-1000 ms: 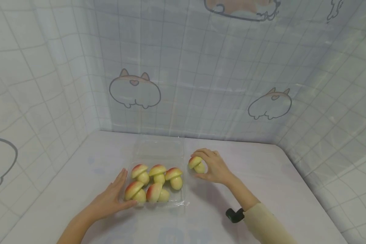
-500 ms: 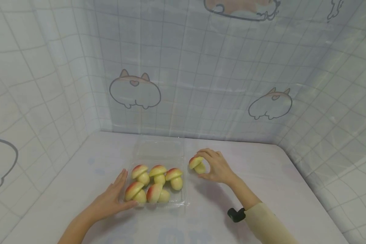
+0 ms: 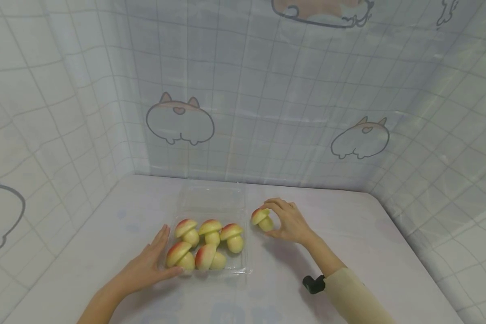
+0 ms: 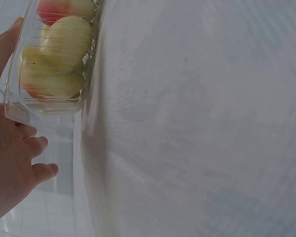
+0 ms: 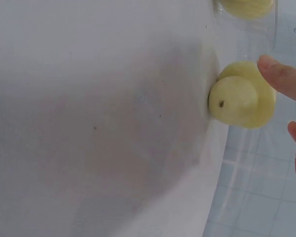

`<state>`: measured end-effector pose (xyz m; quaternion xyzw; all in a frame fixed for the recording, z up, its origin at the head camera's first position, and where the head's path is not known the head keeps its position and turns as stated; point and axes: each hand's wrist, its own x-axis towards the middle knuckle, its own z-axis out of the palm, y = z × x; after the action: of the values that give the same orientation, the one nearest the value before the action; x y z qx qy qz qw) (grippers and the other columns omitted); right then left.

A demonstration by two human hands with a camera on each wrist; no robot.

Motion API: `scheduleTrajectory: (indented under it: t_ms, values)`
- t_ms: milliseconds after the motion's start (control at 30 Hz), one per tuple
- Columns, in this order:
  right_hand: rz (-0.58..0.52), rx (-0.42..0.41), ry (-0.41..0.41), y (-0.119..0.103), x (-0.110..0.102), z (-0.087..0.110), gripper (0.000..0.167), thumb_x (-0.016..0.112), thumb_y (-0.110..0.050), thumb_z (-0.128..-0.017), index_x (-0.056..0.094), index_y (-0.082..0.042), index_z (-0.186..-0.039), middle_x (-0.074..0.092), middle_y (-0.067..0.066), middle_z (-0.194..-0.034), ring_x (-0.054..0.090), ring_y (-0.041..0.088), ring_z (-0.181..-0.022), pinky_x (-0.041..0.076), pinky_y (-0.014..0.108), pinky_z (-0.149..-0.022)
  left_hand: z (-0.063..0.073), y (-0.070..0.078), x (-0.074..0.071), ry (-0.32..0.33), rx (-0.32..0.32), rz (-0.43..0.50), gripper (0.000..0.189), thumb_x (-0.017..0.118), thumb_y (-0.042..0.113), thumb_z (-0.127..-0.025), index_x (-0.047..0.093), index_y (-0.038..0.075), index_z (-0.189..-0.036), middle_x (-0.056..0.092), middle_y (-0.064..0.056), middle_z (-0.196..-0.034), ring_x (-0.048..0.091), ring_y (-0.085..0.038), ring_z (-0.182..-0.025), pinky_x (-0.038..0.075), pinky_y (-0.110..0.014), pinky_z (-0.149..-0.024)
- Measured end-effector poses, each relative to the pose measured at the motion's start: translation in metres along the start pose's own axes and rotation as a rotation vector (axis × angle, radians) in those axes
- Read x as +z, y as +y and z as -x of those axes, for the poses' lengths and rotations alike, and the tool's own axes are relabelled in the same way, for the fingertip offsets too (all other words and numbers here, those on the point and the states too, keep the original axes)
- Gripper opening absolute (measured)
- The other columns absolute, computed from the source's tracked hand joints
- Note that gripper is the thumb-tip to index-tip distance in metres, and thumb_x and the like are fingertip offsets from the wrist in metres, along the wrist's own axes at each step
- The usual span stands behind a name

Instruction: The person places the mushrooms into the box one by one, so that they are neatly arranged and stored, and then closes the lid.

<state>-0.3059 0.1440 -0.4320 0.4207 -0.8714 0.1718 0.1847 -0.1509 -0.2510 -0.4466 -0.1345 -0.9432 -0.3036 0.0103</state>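
A clear plastic clamshell box [image 3: 236, 263] stands on the table with its lid [image 3: 210, 198] folded back. Inside lie several yellow mushroom-shaped pieces [image 3: 211, 227] with red-tinged caps. My left hand [image 3: 146, 263] rests at the box's left side, fingers extended along it and thumb at the front corner. Right of the box, another yellow mushroom-shaped piece [image 3: 262, 220] lies on the table. Around it my right hand [image 3: 288, 223] is spread, the index finger near the cap and the thumb near the stem. In the right wrist view a fingertip [image 5: 267, 62] overlaps the piece's edge; the other fingers stand apart from it.
A pale cloth [image 3: 348, 225] covers the table. Grid-patterned sheets with cartoon drawings form walls [image 3: 267, 112] at the back and both sides. A black device [image 3: 313, 284] sits at my right wrist beside the sleeve [image 3: 352, 294].
My right hand has shifted slightly right, its fingers drawing back from the mushroom-shaped piece, which stays almost in place. My left hand and the box have not moved.
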Motion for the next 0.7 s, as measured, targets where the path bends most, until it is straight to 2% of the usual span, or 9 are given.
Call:
scheduleTrajectory:
  t_ms: [433, 700]
  values:
    - [-0.019, 0.019, -0.064, 0.005, 0.009, -0.004, 0.079, 0.092, -0.026, -0.061, 0.055, -0.017, -0.130, 0.049, 0.005, -0.138, 0.049, 0.024, -0.124, 0.042, 0.043, -0.088, 0.000, 0.001, -0.001, -0.004, 0.004, 0.003, 0.112, 0.073, 0.051, -0.080, 0.009, -0.009, -0.150, 0.008, -0.031, -0.155, 0.020, -0.050, -0.137, 0.019, -0.069, -0.105]
    - [-0.006, 0.041, -0.180, 0.002, 0.015, -0.005, 0.080, 0.088, -0.024, -0.067, 0.051, -0.019, -0.137, 0.045, 0.010, -0.144, 0.049, 0.030, -0.125, 0.042, 0.050, -0.092, 0.000, 0.001, 0.000, 0.012, 0.010, -0.004, 0.111, 0.072, 0.052, -0.080, 0.010, -0.009, -0.150, 0.010, -0.031, -0.155, 0.020, -0.050, -0.137, 0.019, -0.069, -0.105]
